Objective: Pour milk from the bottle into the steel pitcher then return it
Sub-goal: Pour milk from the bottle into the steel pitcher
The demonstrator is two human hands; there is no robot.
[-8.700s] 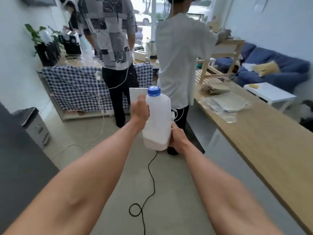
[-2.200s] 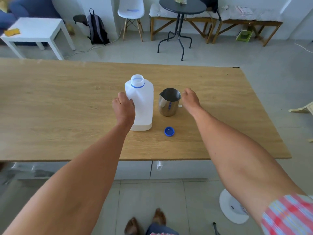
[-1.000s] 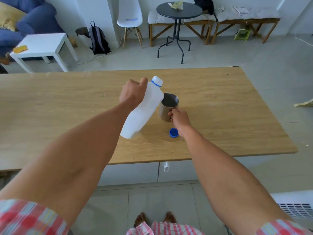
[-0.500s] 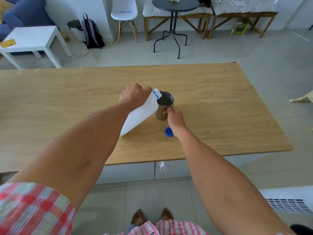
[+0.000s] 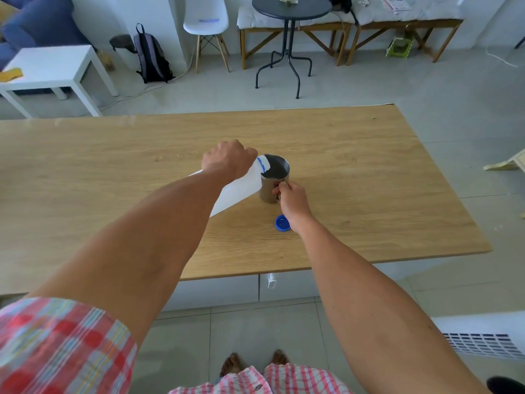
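I am gripping the white milk bottle (image 5: 241, 186) in my left hand (image 5: 227, 160), tipping its open neck over the steel pitcher (image 5: 273, 179) just right of that hand. My right hand (image 5: 292, 199) is pinching the pitcher's handle. The blue cap (image 5: 282, 223) is lying on the wooden table (image 5: 369, 180) just beside my right wrist.

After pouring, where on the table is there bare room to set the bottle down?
The table is bare left of the left hand and right of the pitcher, out to both edges. It is crowded only near the pitcher: the bottle, the right hand on the pitcher, and the blue cap.
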